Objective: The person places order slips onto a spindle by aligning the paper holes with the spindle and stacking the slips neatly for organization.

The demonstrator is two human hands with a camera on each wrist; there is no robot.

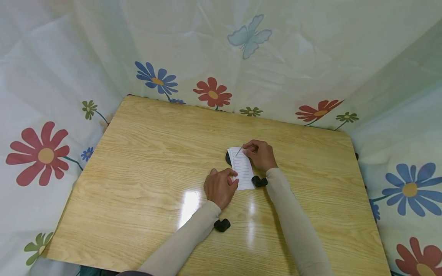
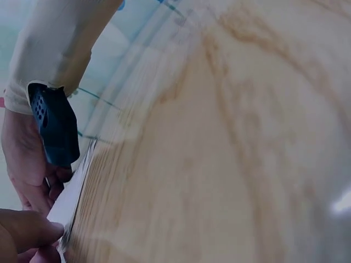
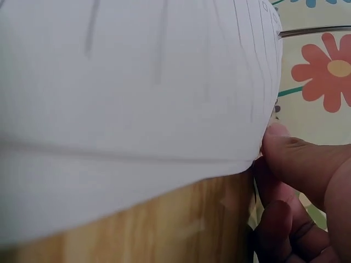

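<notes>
Hands [image 1: 241, 168] on unwritten lined paper [image 1: 242, 168]

Lined paper [image 1: 241, 168] on table [image 1: 145, 153] between both hands, left hand [image 1: 219, 187] at its near end, right hand [image 1: 261, 154] at far end

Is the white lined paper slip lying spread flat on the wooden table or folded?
Spread, mostly flat: the white lined paper slip shows its full ruled face, left hand pinching its near edge, right hand gripping a thin stick at its far end.
</notes>
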